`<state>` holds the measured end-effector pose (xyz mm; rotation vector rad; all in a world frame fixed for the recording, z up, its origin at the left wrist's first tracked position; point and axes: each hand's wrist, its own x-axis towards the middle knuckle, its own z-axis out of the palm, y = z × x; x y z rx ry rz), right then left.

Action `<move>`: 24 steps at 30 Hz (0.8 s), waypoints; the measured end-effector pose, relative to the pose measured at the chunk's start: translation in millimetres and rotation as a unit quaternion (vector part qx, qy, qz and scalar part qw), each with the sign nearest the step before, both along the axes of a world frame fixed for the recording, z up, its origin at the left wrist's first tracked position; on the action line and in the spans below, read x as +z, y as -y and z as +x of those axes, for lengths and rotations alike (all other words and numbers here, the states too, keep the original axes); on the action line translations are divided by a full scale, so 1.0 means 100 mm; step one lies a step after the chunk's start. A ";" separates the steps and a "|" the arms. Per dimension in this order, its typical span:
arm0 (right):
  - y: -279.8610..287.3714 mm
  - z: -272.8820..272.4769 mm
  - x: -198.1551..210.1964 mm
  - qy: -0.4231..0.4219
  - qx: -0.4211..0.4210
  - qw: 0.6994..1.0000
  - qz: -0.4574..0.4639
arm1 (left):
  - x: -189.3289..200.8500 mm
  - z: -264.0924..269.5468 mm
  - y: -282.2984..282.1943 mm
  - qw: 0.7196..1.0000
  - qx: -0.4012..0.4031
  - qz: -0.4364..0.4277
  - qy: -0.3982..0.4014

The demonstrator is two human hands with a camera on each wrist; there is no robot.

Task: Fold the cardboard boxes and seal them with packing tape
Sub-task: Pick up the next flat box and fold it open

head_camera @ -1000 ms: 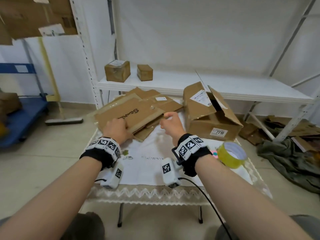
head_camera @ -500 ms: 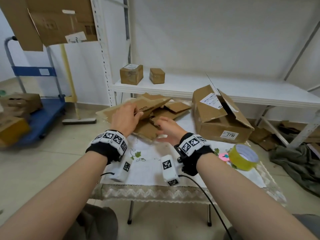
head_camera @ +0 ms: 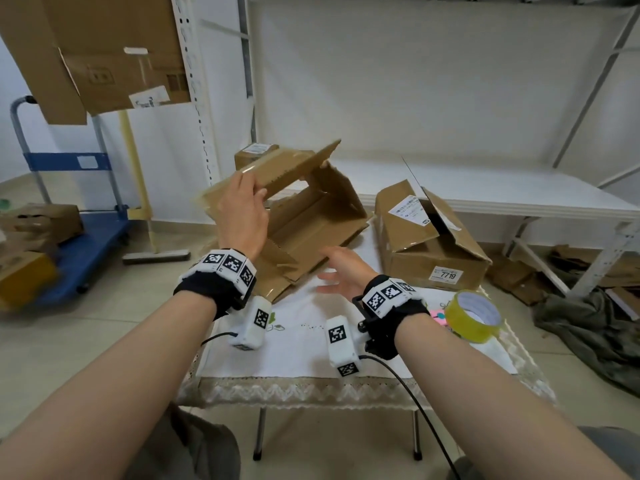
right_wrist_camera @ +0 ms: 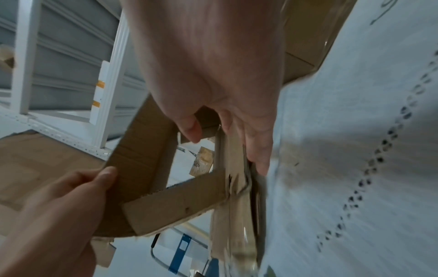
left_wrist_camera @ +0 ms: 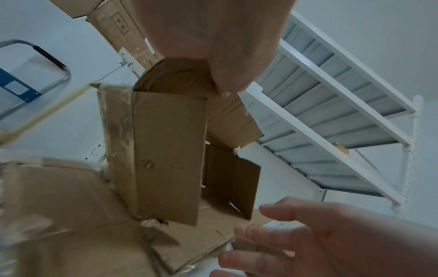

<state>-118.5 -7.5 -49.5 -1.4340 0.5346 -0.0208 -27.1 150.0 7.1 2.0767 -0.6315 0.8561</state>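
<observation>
My left hand (head_camera: 242, 209) grips the top panel of a brown cardboard box (head_camera: 311, 216) and holds it raised and tilted above the table, partly opened into a tube with its flaps loose. The left wrist view shows the same grip, left hand (left_wrist_camera: 208, 46) on the box (left_wrist_camera: 166, 153). My right hand (head_camera: 341, 268) is below the box by its lower flaps, fingers straight and spread, holding nothing. In the right wrist view my right hand (right_wrist_camera: 213, 75) lies along a flap of the box (right_wrist_camera: 142, 159). A roll of yellowish packing tape (head_camera: 472, 315) lies on the table at the right.
A second open box (head_camera: 429, 244) labelled 7719 sits right of the held one. Flattened cardboard (head_camera: 277, 289) lies under it on the white tablecloth (head_camera: 311, 344). Behind are a white shelf (head_camera: 502, 188) with a small box (head_camera: 256, 154); a blue cart (head_camera: 86, 244) stands left.
The flat box has come up off the pile and opened out in my left hand. My right hand has dropped below it with fingers spread. The view has tilted upward.
</observation>
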 end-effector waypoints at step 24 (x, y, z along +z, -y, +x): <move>0.21 0.41 -0.44 0.039 -0.169 0.960 0.220 | -0.23 0.18 0.20 0.983 -0.181 0.006 -0.013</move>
